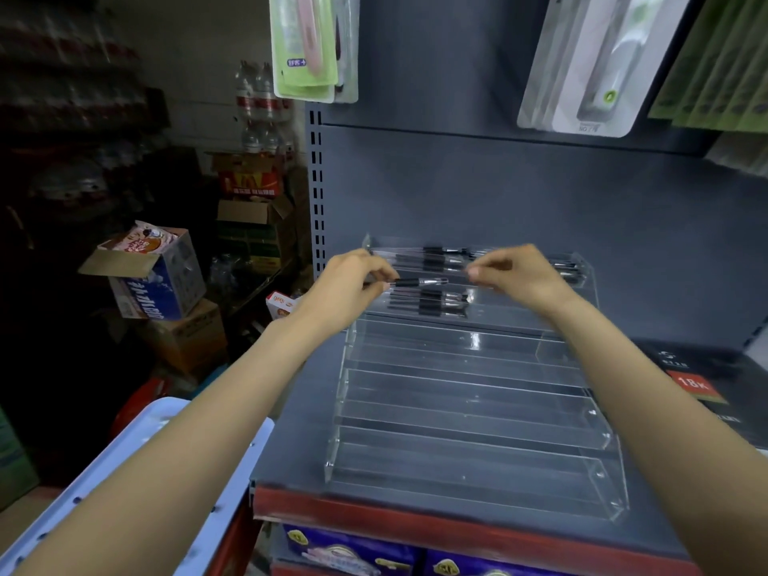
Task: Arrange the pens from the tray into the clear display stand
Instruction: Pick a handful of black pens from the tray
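A clear tiered display stand (pixel 465 413) sits on the grey shelf (pixel 299 451). Its upper tiers hold several black pens (pixel 432 303); the lower tiers hold none. Both hands hold one black pen (pixel 419 281) level over an upper tier. My left hand (pixel 353 284) pinches its left end and my right hand (pixel 515 276) pinches its right end. A corner of the pale blue tray (pixel 137 434) shows at the lower left, mostly hidden by my left forearm; its contents are out of sight.
Packaged goods (pixel 307 43) hang above the shelf on the back panel. A dark box marked 18K (pixel 702 384) lies right of the stand. Cardboard boxes (pixel 158 276) and bottled water (pixel 257 97) are stacked on the left. Blue packages (pixel 345 550) sit below the red shelf edge.
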Motion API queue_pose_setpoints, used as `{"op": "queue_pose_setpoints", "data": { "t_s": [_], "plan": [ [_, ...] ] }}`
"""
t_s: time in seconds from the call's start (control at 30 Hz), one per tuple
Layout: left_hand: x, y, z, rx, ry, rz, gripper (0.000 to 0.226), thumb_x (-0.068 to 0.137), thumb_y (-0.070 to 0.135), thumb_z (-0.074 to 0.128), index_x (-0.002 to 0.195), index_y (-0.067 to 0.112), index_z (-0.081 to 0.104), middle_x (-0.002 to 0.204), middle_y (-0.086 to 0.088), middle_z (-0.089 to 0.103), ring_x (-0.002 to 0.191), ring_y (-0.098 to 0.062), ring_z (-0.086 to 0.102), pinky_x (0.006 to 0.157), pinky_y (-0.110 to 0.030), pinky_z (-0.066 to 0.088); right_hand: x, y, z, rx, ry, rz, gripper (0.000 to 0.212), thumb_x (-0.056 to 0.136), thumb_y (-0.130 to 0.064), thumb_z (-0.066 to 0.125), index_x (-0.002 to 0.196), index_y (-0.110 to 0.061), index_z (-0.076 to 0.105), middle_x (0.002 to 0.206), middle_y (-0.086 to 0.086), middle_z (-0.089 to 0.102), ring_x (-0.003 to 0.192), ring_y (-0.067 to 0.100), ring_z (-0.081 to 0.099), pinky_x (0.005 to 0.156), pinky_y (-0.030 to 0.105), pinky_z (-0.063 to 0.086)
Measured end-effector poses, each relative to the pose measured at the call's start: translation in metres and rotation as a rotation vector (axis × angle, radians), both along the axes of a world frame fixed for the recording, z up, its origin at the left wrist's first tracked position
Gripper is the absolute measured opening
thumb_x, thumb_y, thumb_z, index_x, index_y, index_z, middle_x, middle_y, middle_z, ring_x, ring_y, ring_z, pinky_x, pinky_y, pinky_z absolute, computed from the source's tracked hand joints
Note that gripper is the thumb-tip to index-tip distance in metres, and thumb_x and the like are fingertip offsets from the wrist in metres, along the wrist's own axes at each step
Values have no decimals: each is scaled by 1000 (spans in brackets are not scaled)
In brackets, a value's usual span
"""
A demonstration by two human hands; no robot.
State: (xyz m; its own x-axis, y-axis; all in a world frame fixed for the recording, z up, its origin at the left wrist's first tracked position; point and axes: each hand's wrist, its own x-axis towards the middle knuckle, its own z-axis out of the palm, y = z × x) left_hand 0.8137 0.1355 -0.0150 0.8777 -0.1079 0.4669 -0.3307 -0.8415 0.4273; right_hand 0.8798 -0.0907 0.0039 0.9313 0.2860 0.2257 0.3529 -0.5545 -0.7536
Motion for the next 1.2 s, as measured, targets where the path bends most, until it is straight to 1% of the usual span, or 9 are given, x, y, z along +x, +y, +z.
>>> {"op": "queue_pose_setpoints", "data": {
  "t_s": [0.1, 0.17, 0.27, 0.47, 0.7, 0.87, 0.93, 1.03, 1.2],
  "plan": [
    [4, -12, -1, -25, 15, -36, 20, 90, 14, 60, 107, 15, 68, 102, -1, 63, 88, -8, 54, 81, -14, 38, -11, 5, -2, 58, -20, 118, 18, 89, -17, 62, 105, -13, 69, 97, -2, 69, 90, 11, 64, 83, 18, 48],
    [7, -21, -2, -64, 22, -60, 19, 89, 14, 60, 106, 15, 68, 101, 0, 65, 89, -9, 58, 81, -14, 38, -13, 11, -6, 30, -95, 137, 14, 86, -13, 65, 98, -13, 72, 94, -3, 69, 88, 9, 63, 88, 23, 48],
    [13, -25, -3, -85, 30, -57, 18, 89, 14, 60, 106, 16, 68, 101, 1, 66, 92, -10, 59, 83, -16, 41, -10, 9, -9, 60, -142, 83, 8, 81, -11, 70, 84, -17, 73, 81, -7, 69, 81, 6, 63, 84, 22, 47],
    [24, -14, -5, -1, 154, -17, 18, 88, 9, 61, 104, 13, 69, 101, 0, 69, 89, -6, 57, 80, -9, 39, -6, 7, -21, 27, -144, 11, 9, 81, -6, 69, 88, -6, 74, 86, 2, 69, 81, 10, 61, 74, 7, 44],
    [21, -13, -14, 202, 158, -11, 22, 93, 18, 55, 111, 14, 68, 110, -3, 67, 101, -18, 60, 90, -31, 49, -6, 10, -29, -137, -115, 37, 11, 85, -11, 66, 92, -8, 74, 94, 2, 71, 84, 8, 59, 79, 17, 40],
    [21, -13, -13, 249, 96, 11, 21, 93, 19, 55, 108, 14, 69, 107, -4, 63, 99, -21, 59, 89, -38, 50, -9, 8, -23, -214, -162, 75, 16, 83, -12, 68, 96, -6, 74, 94, 1, 69, 70, -7, 52, 65, -6, 36],
    [22, -14, -13, 268, 107, 25, 17, 92, 17, 55, 104, 14, 68, 105, -5, 65, 96, -22, 60, 86, -39, 51, -10, 8, -23, -255, -160, 73, 16, 82, -12, 69, 96, -7, 74, 96, 2, 70, 75, -2, 54, 74, -1, 38],
    [25, -14, -14, 281, 131, 35, 13, 92, 16, 55, 99, 15, 66, 101, -5, 66, 93, -22, 61, 84, -41, 52, -10, 10, -26, -290, -144, 52, 13, 82, -13, 69, 93, -9, 75, 97, 5, 71, 90, 12, 60, 86, 20, 43],
    [26, -12, -14, 241, 149, 4, 10, 91, 19, 58, 97, 16, 65, 100, -3, 66, 91, -18, 60, 84, -39, 53, -13, 12, -23, -286, -138, 47, 12, 82, -14, 69, 92, -9, 74, 91, 2, 71, 73, 1, 56, 70, 7, 39]
  ]
}}
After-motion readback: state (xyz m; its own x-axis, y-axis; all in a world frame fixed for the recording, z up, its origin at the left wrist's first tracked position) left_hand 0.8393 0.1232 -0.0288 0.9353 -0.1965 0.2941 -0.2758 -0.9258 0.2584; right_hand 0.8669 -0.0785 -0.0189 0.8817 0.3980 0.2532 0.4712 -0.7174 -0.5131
